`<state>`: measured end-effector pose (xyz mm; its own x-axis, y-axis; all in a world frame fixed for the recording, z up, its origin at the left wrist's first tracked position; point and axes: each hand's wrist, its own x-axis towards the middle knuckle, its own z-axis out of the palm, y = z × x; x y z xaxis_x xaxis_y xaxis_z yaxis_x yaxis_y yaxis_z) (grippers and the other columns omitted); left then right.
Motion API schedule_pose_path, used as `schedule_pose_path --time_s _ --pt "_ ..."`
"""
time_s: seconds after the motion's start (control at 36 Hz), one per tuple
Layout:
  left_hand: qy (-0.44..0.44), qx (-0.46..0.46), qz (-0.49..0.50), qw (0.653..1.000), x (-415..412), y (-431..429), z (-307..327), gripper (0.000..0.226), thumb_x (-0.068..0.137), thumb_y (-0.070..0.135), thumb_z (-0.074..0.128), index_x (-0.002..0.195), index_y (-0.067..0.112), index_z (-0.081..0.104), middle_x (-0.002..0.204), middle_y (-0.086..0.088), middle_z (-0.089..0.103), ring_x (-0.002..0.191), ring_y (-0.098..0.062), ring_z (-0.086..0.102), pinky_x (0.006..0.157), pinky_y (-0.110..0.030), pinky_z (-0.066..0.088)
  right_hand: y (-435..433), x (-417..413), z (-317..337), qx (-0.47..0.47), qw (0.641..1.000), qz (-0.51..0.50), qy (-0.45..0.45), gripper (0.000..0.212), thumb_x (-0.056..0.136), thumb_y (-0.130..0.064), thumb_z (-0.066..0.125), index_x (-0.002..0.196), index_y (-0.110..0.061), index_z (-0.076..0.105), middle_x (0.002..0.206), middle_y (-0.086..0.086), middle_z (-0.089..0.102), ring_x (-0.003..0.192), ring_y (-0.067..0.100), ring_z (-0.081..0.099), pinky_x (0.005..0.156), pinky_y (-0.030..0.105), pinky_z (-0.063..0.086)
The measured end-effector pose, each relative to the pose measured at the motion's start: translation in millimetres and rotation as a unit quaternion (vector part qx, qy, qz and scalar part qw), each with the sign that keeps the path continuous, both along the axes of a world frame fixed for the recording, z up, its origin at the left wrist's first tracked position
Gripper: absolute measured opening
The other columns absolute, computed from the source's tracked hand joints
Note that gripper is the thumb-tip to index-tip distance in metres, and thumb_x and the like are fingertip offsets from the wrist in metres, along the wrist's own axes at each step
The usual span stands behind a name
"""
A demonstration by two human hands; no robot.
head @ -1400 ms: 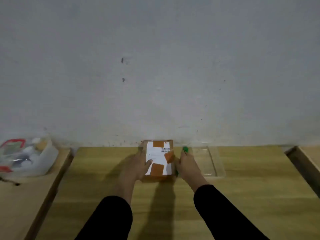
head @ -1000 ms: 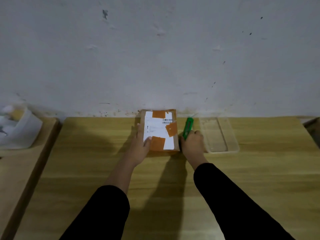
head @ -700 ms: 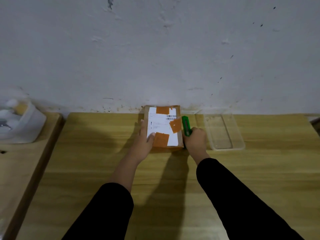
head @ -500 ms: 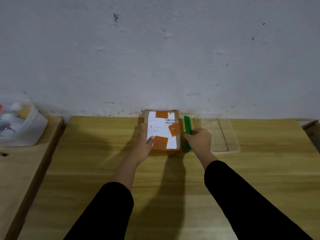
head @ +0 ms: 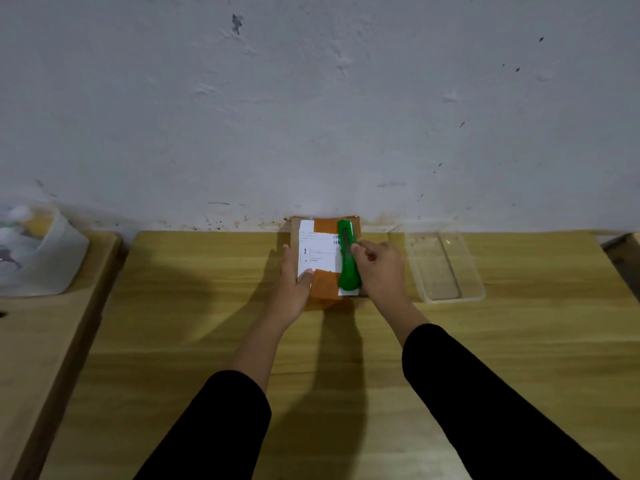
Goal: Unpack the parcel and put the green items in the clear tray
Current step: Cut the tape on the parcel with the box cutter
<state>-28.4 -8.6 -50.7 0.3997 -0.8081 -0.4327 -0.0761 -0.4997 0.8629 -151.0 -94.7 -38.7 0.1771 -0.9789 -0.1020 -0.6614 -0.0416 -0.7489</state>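
Note:
A brown cardboard parcel [head: 320, 252] with a white label and orange tape lies against the wall at the far edge of the wooden table. My left hand [head: 292, 289] holds its left side, thumb on the label. My right hand [head: 379, 268] grips a green utility knife [head: 348, 259] over the parcel's right part, its tip pointing toward the wall. To the right of the parcel stands the clear tray [head: 446, 296], with nothing in it.
A second wooden surface [head: 52, 341] on the left carries a translucent bin [head: 52, 258] with mixed items. Another table's corner [head: 623, 251] shows at the far right. The wall rises right behind the parcel.
My right hand brought the green knife from beside the parcel's right edge up onto its top. My left hand stayed on the parcel.

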Motion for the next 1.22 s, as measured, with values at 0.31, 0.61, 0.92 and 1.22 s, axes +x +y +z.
schedule_pose_path --time_s 0.31,0.61,0.92,1.22 --pt "0.072 -0.007 0.024 0.997 4.3 -7.4 -5.7 0.060 0.102 0.024 0.028 0.146 0.036 -0.011 0.156 0.000 0.019 0.135 -0.026 0.039 0.086 -0.031 0.049 0.6 -7.8 -18.9 0.180 0.971 -0.033 -0.155 0.040 0.101 -0.025 0.034 0.140 -0.024 0.039 0.146 0.002 0.043 0.106 0.012 0.050 0.068 0.016 0.047" --pt "0.079 -0.025 0.025 0.996 -41.7 77.5 1.9 0.059 0.102 0.020 0.028 0.147 0.032 -0.008 0.156 0.002 0.016 0.120 -0.012 0.042 0.067 -0.010 0.051 87.6 -54.7 -17.1 0.188 0.964 -0.038 -0.185 0.041 0.100 -0.021 0.036 0.141 -0.018 0.038 0.142 0.001 0.044 0.110 0.009 0.049 0.066 -0.002 0.044" --pt "0.020 -0.068 0.092 0.993 -101.7 181.6 -7.7 0.060 0.099 0.017 0.039 0.149 0.021 0.005 0.148 0.013 0.017 0.133 -0.001 0.021 0.090 0.003 0.032 180.2 -96.3 -26.0 0.171 0.968 -0.013 -0.183 0.050 0.094 -0.034 0.049 0.140 -0.016 0.040 0.134 -0.003 0.053 0.115 0.008 0.051 0.094 0.023 0.044" --pt "0.037 -0.085 0.087 0.992 -100.4 181.6 -16.3 0.080 0.091 0.015 0.056 0.149 0.021 0.002 0.148 0.009 0.026 0.129 -0.002 0.033 0.091 -0.007 0.037 169.2 -88.5 -28.8 0.047 0.996 0.075 0.030 0.056 0.098 -0.031 0.038 0.146 -0.009 0.020 0.114 0.023 0.063 0.096 0.039 0.062 0.070 0.037 0.047"
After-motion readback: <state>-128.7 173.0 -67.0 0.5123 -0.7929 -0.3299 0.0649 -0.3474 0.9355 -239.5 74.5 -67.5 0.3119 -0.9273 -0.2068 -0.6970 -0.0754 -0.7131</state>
